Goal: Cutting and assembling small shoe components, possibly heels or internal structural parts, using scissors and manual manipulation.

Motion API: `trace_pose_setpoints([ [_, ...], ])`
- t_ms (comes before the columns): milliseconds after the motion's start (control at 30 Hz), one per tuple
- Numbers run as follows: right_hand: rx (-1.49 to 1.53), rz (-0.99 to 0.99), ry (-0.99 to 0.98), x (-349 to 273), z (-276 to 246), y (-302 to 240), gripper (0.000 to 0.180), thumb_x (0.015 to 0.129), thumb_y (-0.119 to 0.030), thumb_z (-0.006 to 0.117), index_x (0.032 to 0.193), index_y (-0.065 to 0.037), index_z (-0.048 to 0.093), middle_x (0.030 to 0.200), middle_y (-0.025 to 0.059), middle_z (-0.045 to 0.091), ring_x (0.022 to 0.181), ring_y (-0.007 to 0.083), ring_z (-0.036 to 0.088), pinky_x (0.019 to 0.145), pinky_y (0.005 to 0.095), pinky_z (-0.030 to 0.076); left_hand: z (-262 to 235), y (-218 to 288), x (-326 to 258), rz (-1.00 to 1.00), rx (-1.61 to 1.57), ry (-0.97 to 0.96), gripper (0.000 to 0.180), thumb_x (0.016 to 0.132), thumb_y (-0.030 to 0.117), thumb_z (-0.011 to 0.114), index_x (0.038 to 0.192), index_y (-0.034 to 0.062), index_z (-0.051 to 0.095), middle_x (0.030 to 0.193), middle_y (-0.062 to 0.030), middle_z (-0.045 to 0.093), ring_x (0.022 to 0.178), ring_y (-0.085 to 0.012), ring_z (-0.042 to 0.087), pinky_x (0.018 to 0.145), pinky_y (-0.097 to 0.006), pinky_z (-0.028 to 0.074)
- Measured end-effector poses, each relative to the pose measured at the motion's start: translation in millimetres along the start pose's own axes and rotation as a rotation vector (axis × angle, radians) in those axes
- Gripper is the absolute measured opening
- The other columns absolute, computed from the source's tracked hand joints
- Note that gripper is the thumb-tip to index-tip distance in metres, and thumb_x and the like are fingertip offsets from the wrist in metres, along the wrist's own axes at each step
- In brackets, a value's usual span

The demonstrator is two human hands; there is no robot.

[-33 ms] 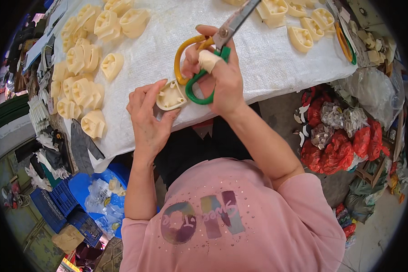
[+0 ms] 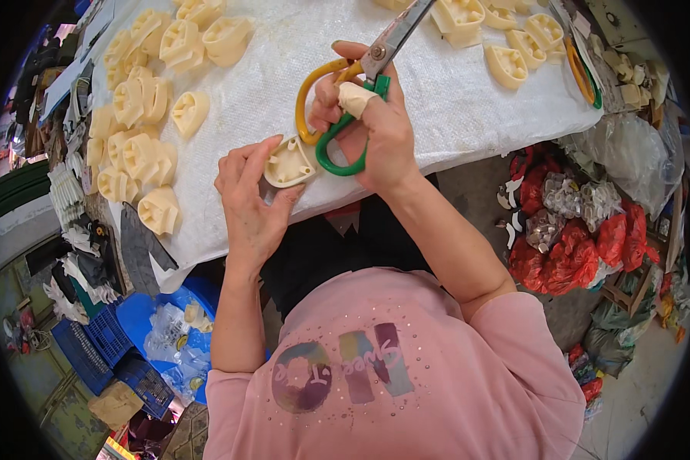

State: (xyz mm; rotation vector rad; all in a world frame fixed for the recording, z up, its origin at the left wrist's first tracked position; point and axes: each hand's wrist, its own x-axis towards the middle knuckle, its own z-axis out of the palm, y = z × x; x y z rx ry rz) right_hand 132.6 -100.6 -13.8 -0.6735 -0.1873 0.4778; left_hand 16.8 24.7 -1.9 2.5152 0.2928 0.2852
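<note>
Between the thumb and fingers of my left hand [image 2: 245, 192] is a cream plastic part [image 2: 288, 163], a hollow rounded shell with small posts inside. It is held at the front edge of the white-covered table, its open side facing up. My right hand [image 2: 387, 142] grips a pair of scissors [image 2: 377, 52] with one yellow and one green handle loop. A pale wrap covers the right thumb. The blades point up and to the right, away from the part, and their tips lie beyond the top of the view. The yellow loop is close beside the part.
Several similar cream parts [image 2: 190, 113] lie at the table's left, and more [image 2: 506, 67] at the far right. Other orange-and-green handles [image 2: 583, 73] rest at the right edge. A blue tub [image 2: 138, 314] with plastic bags stands lower left; red bags [image 2: 567, 253] lie on the right floor.
My right hand and the scissors have shifted very slightly to the right. My left hand and the cream part stay in place.
</note>
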Motion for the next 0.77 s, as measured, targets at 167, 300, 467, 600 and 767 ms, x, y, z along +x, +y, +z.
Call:
trace_pose_setpoints([
  [167, -0.161, -0.144, 0.019, 3, -8, -41, 0.047, 0.086, -0.012, 0.050, 0.129, -0.004, 0.034, 0.081, 0.0088, 0.048, 0.070, 0.0152, 0.047, 0.069, 0.0341, 0.041, -2, 0, 1, -0.009, -0.058, 0.021, 0.057, 0.060, 0.007, 0.075, 0.115, 0.0090, 0.059, 0.106, -0.0085, 0.055, 0.103, -0.0257, 0.048, 0.092, -0.037, 0.034],
  [300, -0.318, -0.159, -0.097, 14, -11, -75, 0.047, 0.085, -0.011, 0.051, 0.130, -0.004, 0.040, 0.084, 0.0083, 0.051, 0.072, 0.0128, 0.048, 0.068, 0.0302, 0.042, -2, -4, 3, -0.020, -0.039, 0.057, 0.057, 0.060, 0.008, 0.076, 0.115, 0.0094, 0.058, 0.107, -0.0087, 0.056, 0.103, -0.0268, 0.048, 0.093, -0.038, 0.033],
  [467, -1.567, -0.237, -0.214, 22, -17, -75, 0.049, 0.080, -0.017, 0.059, 0.125, -0.001, 0.049, 0.096, 0.0145, 0.057, 0.085, 0.0231, 0.055, 0.077, 0.0323, 0.045, -1, -8, 2, 0.077, -0.029, 0.072, 0.052, 0.063, 0.011, 0.074, 0.111, 0.0067, 0.057, 0.110, -0.0120, 0.057, 0.105, -0.0297, 0.049, 0.092, -0.038, 0.036],
  [600, -1.532, -0.218, -0.237, 24, -19, -61, 0.054, 0.077, -0.011, 0.060, 0.128, -0.003, 0.048, 0.104, 0.0162, 0.056, 0.087, 0.0259, 0.054, 0.079, 0.0343, 0.045, 7, -7, -10, 0.032, -0.101, 0.204, 0.052, 0.061, 0.010, 0.076, 0.110, 0.0068, 0.056, 0.107, -0.0119, 0.057, 0.105, -0.0301, 0.049, 0.092, -0.039, 0.036],
  [767, -1.781, -0.225, -0.419, 32, -14, -47, 0.044, 0.076, -0.005, 0.059, 0.120, -0.003, 0.055, 0.105, 0.0147, 0.057, 0.088, 0.0253, 0.054, 0.082, 0.0353, 0.044, -20, -1, -69, -0.070, -0.190, 0.245, 0.056, 0.062, 0.005, 0.077, 0.113, 0.0071, 0.054, 0.112, -0.0106, 0.054, 0.111, -0.0288, 0.048, 0.097, -0.039, 0.034],
])
